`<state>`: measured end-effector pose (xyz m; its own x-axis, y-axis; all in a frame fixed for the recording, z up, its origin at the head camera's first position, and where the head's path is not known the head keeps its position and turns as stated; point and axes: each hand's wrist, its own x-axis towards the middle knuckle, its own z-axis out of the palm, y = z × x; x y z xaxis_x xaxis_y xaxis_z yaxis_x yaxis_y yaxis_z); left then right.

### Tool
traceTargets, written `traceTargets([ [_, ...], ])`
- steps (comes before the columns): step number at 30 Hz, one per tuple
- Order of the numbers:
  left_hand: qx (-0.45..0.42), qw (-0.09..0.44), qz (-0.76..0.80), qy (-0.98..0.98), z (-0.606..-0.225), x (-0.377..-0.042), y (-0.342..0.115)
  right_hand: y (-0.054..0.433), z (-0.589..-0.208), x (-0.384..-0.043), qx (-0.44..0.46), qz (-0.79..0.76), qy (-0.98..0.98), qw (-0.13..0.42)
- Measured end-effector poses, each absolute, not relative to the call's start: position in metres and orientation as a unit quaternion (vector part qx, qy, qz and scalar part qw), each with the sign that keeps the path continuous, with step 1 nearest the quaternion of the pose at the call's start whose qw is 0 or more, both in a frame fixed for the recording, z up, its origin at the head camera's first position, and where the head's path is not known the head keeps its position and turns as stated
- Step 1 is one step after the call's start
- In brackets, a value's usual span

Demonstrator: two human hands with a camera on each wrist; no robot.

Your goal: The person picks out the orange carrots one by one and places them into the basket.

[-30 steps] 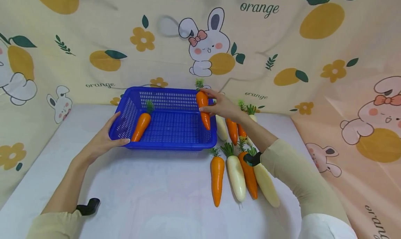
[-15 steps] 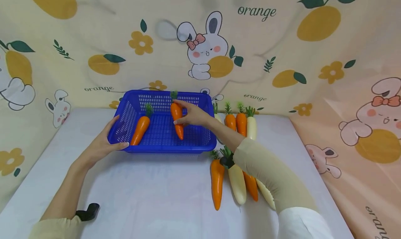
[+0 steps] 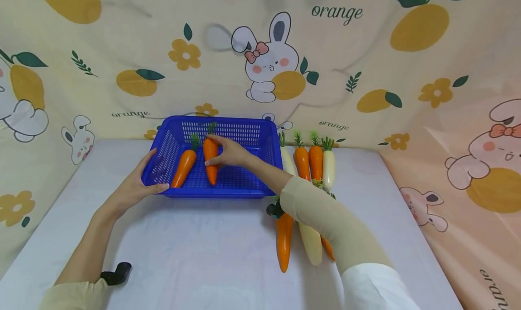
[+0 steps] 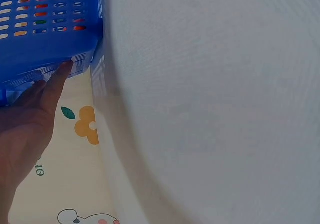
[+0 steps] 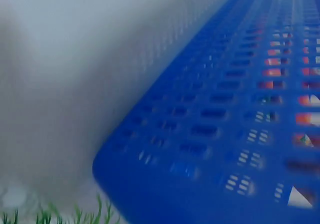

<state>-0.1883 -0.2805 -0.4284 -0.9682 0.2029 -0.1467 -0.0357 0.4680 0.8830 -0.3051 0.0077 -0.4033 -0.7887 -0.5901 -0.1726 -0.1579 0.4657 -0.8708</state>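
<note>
A blue plastic basket [image 3: 228, 193] with slotted walls stands toward the back of the table. My left hand [image 3: 131, 185] grips its left end, thumb along the front rim; in the left wrist view, the fingers [image 4: 56, 86] lie against the outer wall [image 4: 45, 51]. Inside the basket, my right hand [image 3: 233, 153] pinches an orange carrot [image 3: 210, 152], green top up and tip down. Another carrot [image 3: 184, 167] leans at the basket's left side. The right wrist view has only the basket's outer wall [image 5: 165, 129]; the right hand is hidden there.
Right of the basket, carrots [image 3: 301, 162] and white radishes [image 3: 328, 167] lie in a back row. Nearer, a carrot [image 3: 284, 244] and a white radish [image 3: 311, 244] lie partly under my right forearm, with others mostly covered. A printed cloth [image 3: 325, 75] hangs behind.
My right hand has carried the carrot leftward from the basket's right end and lowered it beside the other carrot. The left hand keeps its place on the basket.
</note>
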Motion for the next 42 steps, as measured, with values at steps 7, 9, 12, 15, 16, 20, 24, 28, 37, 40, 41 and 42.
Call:
traceTargets([
  [7,0.042,0.123,0.510,0.851,-0.429,-0.188,-0.282,-0.013,-0.416,-0.303,-0.220,-0.462,0.821,0.251],
  [9,0.040,0.124,0.511,0.850,-0.429,-0.189,-0.281,-0.018,-0.419,-0.303,-0.222,-0.454,0.823,0.258],
  [12,0.038,0.127,0.511,0.849,-0.429,-0.189,-0.279,-0.025,-0.424,-0.302,-0.222,-0.442,0.827,0.268],
  [15,0.039,0.128,0.512,0.848,-0.429,-0.189,-0.278,-0.030,-0.429,-0.301,-0.225,-0.434,0.829,0.271],
  [16,0.039,0.128,0.512,0.848,-0.429,-0.189,-0.278,-0.032,-0.431,-0.301,-0.222,-0.435,0.830,0.271],
  [20,0.039,0.127,0.515,0.847,-0.428,-0.187,-0.278,-0.034,-0.433,-0.302,-0.213,-0.444,0.824,0.279],
  [24,0.039,0.129,0.514,0.847,-0.431,-0.189,-0.279,-0.032,-0.433,-0.303,-0.201,-0.462,0.810,0.300],
  [28,0.041,0.129,0.513,0.848,-0.432,-0.191,-0.278,-0.028,-0.432,-0.303,-0.192,-0.479,0.800,0.306],
  [37,0.042,0.125,0.520,0.844,-0.432,-0.191,-0.278,-0.012,-0.419,-0.295,-0.230,-0.449,0.829,0.241],
  [40,0.041,0.127,0.522,0.842,-0.432,-0.191,-0.279,-0.005,-0.414,-0.290,-0.233,-0.481,0.809,0.242],
  [41,0.041,0.127,0.523,0.842,-0.432,-0.192,-0.279,-0.002,-0.412,-0.288,-0.233,-0.490,0.803,0.244],
  [42,0.041,0.126,0.523,0.842,-0.432,-0.192,-0.279,0.001,-0.410,-0.286,-0.234,-0.500,0.797,0.245],
])
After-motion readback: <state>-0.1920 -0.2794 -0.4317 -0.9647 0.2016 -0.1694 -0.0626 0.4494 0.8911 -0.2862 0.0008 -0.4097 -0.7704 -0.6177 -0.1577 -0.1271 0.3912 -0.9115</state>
